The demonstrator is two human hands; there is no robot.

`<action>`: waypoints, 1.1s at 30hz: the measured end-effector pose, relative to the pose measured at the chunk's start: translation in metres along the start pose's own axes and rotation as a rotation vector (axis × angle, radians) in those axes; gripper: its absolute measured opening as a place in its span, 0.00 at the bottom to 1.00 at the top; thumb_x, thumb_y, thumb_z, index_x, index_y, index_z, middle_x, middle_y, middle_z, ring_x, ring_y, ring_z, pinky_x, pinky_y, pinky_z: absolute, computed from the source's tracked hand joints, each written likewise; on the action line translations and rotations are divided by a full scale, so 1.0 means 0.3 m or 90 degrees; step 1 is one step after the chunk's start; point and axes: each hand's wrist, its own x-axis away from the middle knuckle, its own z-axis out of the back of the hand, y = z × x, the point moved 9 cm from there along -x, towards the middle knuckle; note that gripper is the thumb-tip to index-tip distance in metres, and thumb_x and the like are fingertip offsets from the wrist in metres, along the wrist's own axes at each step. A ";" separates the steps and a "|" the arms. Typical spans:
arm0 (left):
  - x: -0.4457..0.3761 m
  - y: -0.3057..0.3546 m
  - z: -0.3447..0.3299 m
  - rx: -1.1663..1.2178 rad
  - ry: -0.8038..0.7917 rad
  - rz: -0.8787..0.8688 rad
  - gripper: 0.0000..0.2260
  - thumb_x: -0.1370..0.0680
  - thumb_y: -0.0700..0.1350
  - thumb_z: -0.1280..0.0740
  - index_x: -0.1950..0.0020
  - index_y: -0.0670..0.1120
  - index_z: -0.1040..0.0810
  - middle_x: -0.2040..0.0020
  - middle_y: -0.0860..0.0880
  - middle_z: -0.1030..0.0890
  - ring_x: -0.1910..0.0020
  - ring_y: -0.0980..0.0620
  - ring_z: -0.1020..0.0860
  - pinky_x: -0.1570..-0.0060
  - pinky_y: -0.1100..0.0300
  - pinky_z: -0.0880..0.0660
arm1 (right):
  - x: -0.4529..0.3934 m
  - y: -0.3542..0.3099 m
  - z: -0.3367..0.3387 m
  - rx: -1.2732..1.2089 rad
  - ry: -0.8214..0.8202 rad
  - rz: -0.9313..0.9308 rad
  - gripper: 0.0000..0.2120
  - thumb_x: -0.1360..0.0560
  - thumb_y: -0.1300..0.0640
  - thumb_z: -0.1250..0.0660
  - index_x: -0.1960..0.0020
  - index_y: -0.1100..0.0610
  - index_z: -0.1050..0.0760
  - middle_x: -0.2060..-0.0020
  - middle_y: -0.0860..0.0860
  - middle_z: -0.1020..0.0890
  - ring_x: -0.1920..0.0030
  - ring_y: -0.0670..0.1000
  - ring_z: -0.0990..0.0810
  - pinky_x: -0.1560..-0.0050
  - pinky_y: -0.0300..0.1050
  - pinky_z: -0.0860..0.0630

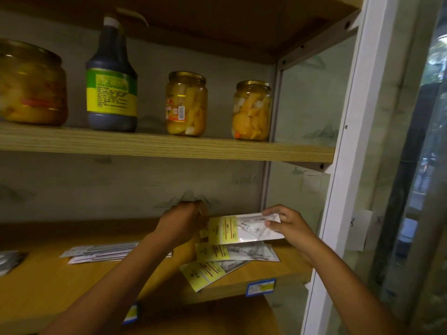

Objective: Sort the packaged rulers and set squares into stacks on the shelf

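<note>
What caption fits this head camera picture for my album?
Both hands, left and right, hold a packaged set square above the stacks on the shelf.

Your shelf [48, 274] carries ruler packs [96, 253] left of the yellow-labelled set-square packets [229, 252] lying near its right end.

One clear packet with a yellow label, a set square packet [244, 229], is up off the wooden shelf [48, 281], lying flat and level. Right beneath it, two more yellow-labelled packets rest on the shelf: one [235, 252] lying square, and one [208, 273] skewed, its labelled end poking over the shelf's front edge. Left of that pile, a flat stack of ruler packets [96, 253] lies lengthwise along the shelf.
</note>
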 end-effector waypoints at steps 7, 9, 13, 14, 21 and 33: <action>0.010 -0.027 0.005 0.022 -0.010 0.054 0.15 0.24 0.48 0.31 0.38 0.49 0.24 0.39 0.46 0.21 0.42 0.45 0.22 0.45 0.51 0.23 | 0.047 0.024 -0.085 0.045 -0.112 -0.023 0.09 0.26 0.63 0.27 0.46 0.56 0.20 0.48 0.52 0.15 0.51 0.50 0.14 0.56 0.45 0.18; 0.017 -0.030 0.003 0.019 -0.005 0.049 0.14 0.24 0.47 0.32 0.38 0.49 0.24 0.38 0.46 0.22 0.42 0.45 0.23 0.45 0.52 0.23 | 0.047 0.028 -0.102 0.106 -0.116 -0.001 0.09 0.26 0.64 0.27 0.47 0.55 0.19 0.48 0.50 0.16 0.50 0.48 0.15 0.54 0.43 0.18; 0.023 -0.052 -0.019 0.023 -0.021 0.058 0.12 0.24 0.48 0.32 0.41 0.51 0.23 0.40 0.48 0.21 0.43 0.46 0.22 0.47 0.52 0.22 | 0.049 0.022 -0.125 0.217 -0.119 0.049 0.08 0.26 0.59 0.26 0.48 0.50 0.18 0.46 0.46 0.18 0.48 0.43 0.19 0.55 0.34 0.22; 0.024 -0.056 -0.024 0.025 -0.028 0.063 0.12 0.24 0.49 0.31 0.41 0.52 0.23 0.40 0.48 0.21 0.44 0.46 0.21 0.48 0.51 0.22 | 0.050 0.023 -0.130 0.240 -0.128 0.057 0.07 0.26 0.57 0.26 0.49 0.48 0.18 0.47 0.45 0.18 0.47 0.43 0.20 0.54 0.34 0.23; 0.005 -0.084 -0.069 0.017 -0.066 0.099 0.10 0.25 0.53 0.32 0.45 0.55 0.23 0.42 0.50 0.20 0.47 0.48 0.21 0.51 0.55 0.22 | 0.037 0.010 -0.147 0.309 -0.176 0.075 0.08 0.28 0.53 0.25 0.49 0.49 0.17 0.52 0.44 0.19 0.51 0.41 0.22 0.53 0.33 0.29; -0.107 -0.049 -0.229 0.079 -0.237 0.118 0.15 0.22 0.52 0.34 0.39 0.47 0.22 0.39 0.46 0.22 0.44 0.48 0.22 0.46 0.57 0.24 | -0.075 0.022 -0.085 0.469 -0.092 0.088 0.13 0.27 0.53 0.27 0.44 0.49 0.22 0.55 0.48 0.20 0.55 0.45 0.21 0.52 0.41 0.23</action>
